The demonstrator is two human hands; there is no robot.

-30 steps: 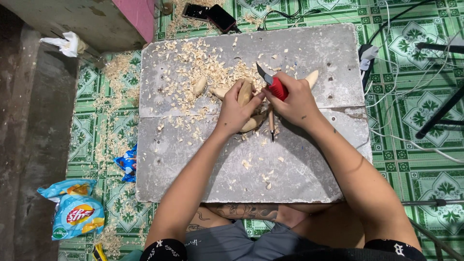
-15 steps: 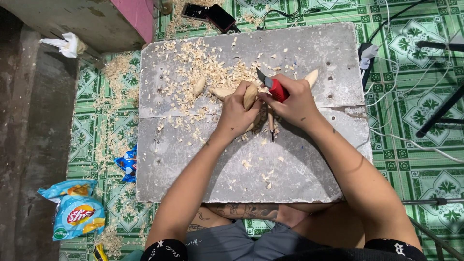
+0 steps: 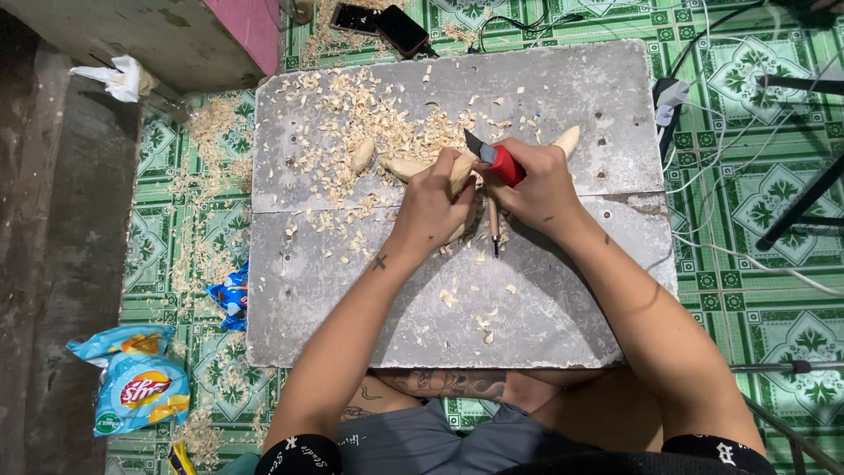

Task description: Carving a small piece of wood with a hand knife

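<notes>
The person sat at the near edge of a grey slab (image 3: 545, 308) and worked over its middle. The left hand (image 3: 435, 207) was closed around a pale piece of wood (image 3: 461, 171), holding it upright just above the slab, with its tip showing above the fingers. The right hand (image 3: 541, 189) gripped a knife with a red handle (image 3: 497, 160); its short dark blade pointed up and left and lay against the top of the wood. Set against the pictures from 1 s and 0.5 s before, both hands stayed in the same spot, and the blade had only shifted slightly along the wood's upper end.

A thin pointed tool (image 3: 494, 230) lay on the slab just under the hands. 2 other pale carved pieces rested nearby: 1 (image 3: 362, 156) to the left among the shavings (image 3: 352, 123), another (image 3: 567, 139) just beyond the right hand. Shavings covered the far left part of the slab and spilled onto the green patterned floor (image 3: 756, 290). 2 phones (image 3: 387, 22) lay beyond the far edge, a blue snack bag (image 3: 132, 383) on the floor to the near left, and white cables (image 3: 703, 176) to the right.
</notes>
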